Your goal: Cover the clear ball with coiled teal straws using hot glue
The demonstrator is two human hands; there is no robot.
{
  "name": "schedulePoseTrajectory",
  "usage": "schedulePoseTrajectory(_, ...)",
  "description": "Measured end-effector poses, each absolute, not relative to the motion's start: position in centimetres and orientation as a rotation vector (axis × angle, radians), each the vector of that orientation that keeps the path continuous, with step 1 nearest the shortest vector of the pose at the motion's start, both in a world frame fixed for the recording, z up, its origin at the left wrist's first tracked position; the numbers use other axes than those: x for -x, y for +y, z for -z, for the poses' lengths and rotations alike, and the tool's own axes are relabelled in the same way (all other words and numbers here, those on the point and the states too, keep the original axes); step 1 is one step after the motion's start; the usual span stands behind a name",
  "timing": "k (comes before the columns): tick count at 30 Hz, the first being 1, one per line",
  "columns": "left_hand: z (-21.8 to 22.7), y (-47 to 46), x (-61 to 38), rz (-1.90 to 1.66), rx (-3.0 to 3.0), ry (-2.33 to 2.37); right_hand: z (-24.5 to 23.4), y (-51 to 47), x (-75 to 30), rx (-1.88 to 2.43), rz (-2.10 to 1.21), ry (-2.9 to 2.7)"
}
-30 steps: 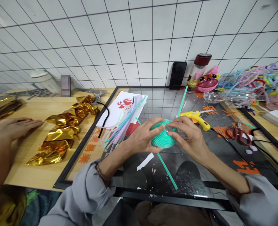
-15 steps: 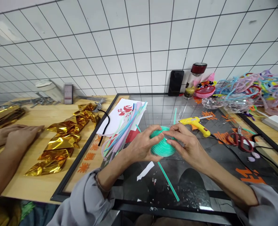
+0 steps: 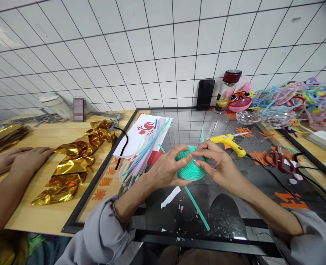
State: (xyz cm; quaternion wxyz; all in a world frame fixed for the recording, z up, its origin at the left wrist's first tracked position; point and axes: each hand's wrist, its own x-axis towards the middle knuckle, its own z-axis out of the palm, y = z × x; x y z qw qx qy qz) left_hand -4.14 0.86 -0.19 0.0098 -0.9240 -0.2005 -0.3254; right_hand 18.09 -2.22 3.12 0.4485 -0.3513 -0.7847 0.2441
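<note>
1. Left hand [image 3: 170,167] is curled part-closed round the L side of the green coil [image 3: 192,173], fingers over the top, thumb side low; coil held up just above the worktop [image 3: 176,225].
2. Right hand [image 3: 219,165] comes in from the R, fingers bent, thumb & forefinger nearly together at the coil's upper R. Can't tell if they've got hold of the coil, a strip end or nothing.
3. Key relation: coil sits btwn the two hands, directly R of the L palm & L of the R fingertips, both about equally near. It's roundish, ridged, no clear long axis; top face tilts toward the wearer.
4. Green strip [image 3: 197,208] slants out below the coil, lower end toward the wearer. Another green end [image 3: 202,134] pokes up behind; whether either joins the coil is hidden.
5. Coil's underside & far side: out of sight. Middle mostly covered by fingers; prob. a hollow there, but hard to say from here.
6. Nearby: yellow glue gun [image 3: 229,143], just beyond the R hand, tip pointing R.
</note>
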Motion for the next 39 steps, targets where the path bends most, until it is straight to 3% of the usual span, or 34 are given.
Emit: schedulePoseTrajectory(39, -1.6, 0.1, 3.9, 0.930, 2.951, -0.656, -3.5, -2.0, -17.4, 0.992, -0.737, -1.753)
